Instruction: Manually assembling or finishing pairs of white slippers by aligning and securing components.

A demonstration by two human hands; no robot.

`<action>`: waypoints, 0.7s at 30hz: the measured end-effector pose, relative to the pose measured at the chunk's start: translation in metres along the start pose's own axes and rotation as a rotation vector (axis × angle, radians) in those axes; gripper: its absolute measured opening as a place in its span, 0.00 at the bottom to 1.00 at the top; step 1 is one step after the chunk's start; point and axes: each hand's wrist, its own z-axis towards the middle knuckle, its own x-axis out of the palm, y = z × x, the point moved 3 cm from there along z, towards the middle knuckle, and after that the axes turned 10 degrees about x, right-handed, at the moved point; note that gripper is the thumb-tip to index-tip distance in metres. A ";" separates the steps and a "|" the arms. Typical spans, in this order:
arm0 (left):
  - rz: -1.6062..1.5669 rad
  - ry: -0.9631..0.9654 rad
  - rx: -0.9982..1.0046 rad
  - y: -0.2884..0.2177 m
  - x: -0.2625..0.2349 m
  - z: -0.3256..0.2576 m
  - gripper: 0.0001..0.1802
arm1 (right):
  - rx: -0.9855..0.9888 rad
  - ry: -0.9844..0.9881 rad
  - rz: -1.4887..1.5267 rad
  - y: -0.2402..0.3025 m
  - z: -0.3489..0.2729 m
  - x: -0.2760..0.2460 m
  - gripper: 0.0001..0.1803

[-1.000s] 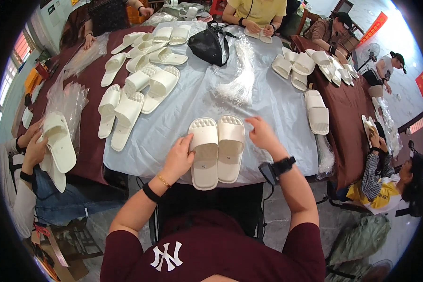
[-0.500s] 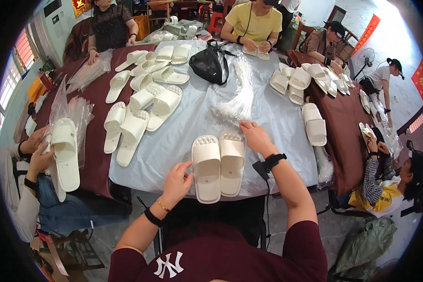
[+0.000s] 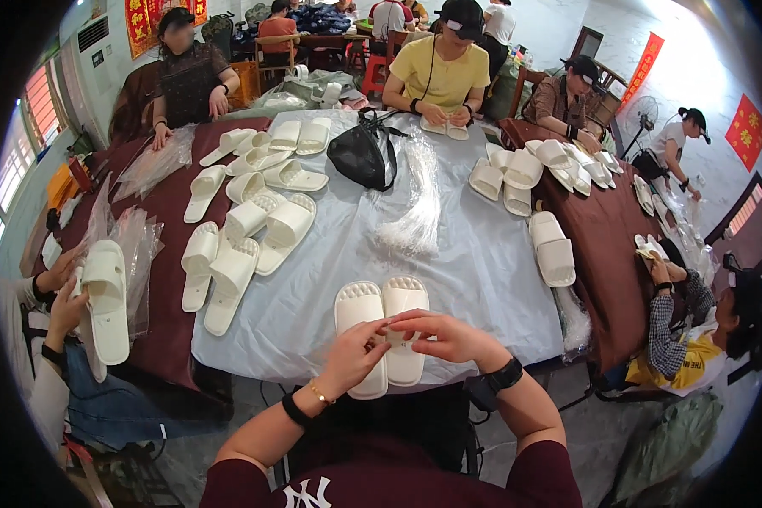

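Observation:
A pair of cream slippers lies side by side at the table's near edge, a left slipper and a right slipper, toe ends pointing away from me. Over their footbeds my left hand and my right hand meet fingertip to fingertip. Both hands are closed in a pinch; whatever they hold is too thin or too hidden to make out. Beyond the slippers lies a bundle of thin clear strands, apart from both hands.
Several loose cream slippers lie to the left, more to the right. A black mesh bag rests beyond, on the pale plastic sheet. At far left a co-worker's hand holds slippers; others work around the table.
My right hand has come back from the strand bundle to meet my left hand, which moved in from beside the slippers. Both hands now pinch above the pair. The view has tilted up.

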 end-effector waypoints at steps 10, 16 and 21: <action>-0.395 0.017 -0.266 0.005 0.003 -0.011 0.10 | 0.092 -0.117 0.139 -0.014 0.000 0.015 0.22; -0.644 -0.078 -0.359 0.016 -0.020 -0.019 0.11 | 0.093 -0.222 -0.089 -0.021 -0.011 0.044 0.08; -0.493 -0.245 -0.421 0.049 -0.037 -0.034 0.18 | 0.363 -0.435 -0.314 -0.037 -0.026 0.068 0.10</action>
